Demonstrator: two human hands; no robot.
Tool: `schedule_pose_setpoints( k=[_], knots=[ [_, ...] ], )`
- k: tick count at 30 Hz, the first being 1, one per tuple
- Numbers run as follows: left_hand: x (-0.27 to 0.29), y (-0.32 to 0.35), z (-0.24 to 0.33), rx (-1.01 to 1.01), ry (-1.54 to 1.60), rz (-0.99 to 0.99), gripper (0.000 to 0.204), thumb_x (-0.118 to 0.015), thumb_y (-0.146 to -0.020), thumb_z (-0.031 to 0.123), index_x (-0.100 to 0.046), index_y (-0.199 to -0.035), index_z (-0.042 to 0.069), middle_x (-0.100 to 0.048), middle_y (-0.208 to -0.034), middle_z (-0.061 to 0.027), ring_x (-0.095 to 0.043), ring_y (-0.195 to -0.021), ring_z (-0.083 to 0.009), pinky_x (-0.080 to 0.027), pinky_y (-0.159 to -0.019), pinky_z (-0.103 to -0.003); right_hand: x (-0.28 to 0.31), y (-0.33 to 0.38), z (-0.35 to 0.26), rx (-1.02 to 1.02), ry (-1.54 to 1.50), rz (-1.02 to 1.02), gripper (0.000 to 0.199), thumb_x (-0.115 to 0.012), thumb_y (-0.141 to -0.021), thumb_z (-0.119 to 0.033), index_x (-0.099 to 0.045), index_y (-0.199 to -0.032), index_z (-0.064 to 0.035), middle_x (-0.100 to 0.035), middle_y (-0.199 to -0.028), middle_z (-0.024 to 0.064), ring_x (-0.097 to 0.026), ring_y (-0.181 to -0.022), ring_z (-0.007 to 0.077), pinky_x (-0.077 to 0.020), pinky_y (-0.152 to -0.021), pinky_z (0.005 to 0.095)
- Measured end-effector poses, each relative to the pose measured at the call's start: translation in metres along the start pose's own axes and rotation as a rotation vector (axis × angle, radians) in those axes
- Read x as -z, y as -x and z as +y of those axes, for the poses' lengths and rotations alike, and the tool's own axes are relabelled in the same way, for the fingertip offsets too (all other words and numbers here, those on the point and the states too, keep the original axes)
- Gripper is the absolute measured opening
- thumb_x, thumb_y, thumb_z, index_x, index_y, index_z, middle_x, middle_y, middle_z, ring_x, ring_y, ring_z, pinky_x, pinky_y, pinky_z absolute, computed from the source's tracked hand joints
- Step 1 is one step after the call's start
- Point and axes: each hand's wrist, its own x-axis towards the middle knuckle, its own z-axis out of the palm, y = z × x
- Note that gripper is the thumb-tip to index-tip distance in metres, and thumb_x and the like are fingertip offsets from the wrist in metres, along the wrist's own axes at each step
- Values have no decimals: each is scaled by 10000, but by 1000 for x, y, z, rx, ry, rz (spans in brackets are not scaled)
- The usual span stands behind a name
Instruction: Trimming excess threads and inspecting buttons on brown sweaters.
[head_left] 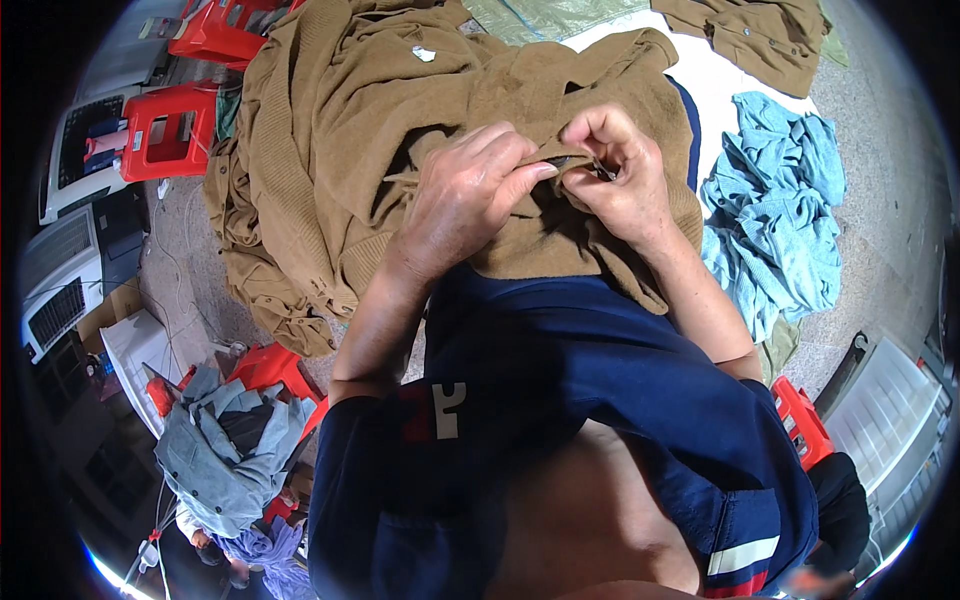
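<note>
A brown knit cardigan (350,140) lies bunched across my lap and the surface in front of me. Its edge is pinched between the thumb and fingers of my left hand (470,195). Close by on the right, my right hand (625,175) is closed at the same edge. A small dark metal tool (603,171), apparently thread snips, shows between its thumb and fingers, mostly hidden. Between the two thumbs a small dark piece (562,161) sits at the cloth edge, too small to name.
Light blue garments (775,200) lie heaped at the right, below another brown buttoned garment (755,35). Red plastic stools (170,130) stand at the left. Grey-blue clothing (225,445) covers a stool at lower left. Cables (175,260) run over the floor.
</note>
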Motion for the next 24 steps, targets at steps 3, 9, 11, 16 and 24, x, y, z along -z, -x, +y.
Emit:
schedule_pose_setpoints(
  k=[3,9,11,16,24],
  knots=[
    [-2,0,-1,-31,36,58,150,-708,-799,97,-608,-838,-8,-548,-717,-99,-558,-635,-257,-433,-564,-348,-5,-3,-2,-1,21,32,231,-650,-695,78,-606,-888,-40,-572,-782,-18,-504,-652,48,-428,-568,219],
    [0,2,-4,-40,10,11,198,-720,-791,113,-600,-889,-9,-558,-750,-111,-561,-649,-255,-438,-567,-352,2,0,7,48,117,-18,228,-641,-664,113,-610,-835,-35,-596,-813,0,-495,-634,66,-417,-547,230],
    [-2,2,-7,-94,-18,0,225,-730,-782,122,-594,-904,-10,-559,-758,-115,-560,-653,-244,-433,-557,-343,-1,-1,7,100,100,2,232,-642,-658,118,-606,-829,-34,-599,-810,0,-498,-632,67,-418,-547,230],
    [-7,-1,-3,-46,41,24,215,-718,-796,160,-595,-855,-7,-563,-732,-95,-575,-639,-244,-452,-543,-341,-2,1,9,195,74,82,237,-644,-649,131,-594,-818,-28,-613,-824,13,-521,-642,67,-427,-556,226],
    [-17,3,5,-94,-103,115,228,-712,-806,214,-590,-856,28,-597,-768,-84,-623,-688,-252,-494,-572,-349,1,1,4,358,124,208,197,-642,-654,123,-609,-787,-18,-649,-837,69,-627,-727,125,-480,-603,238]
  ],
)
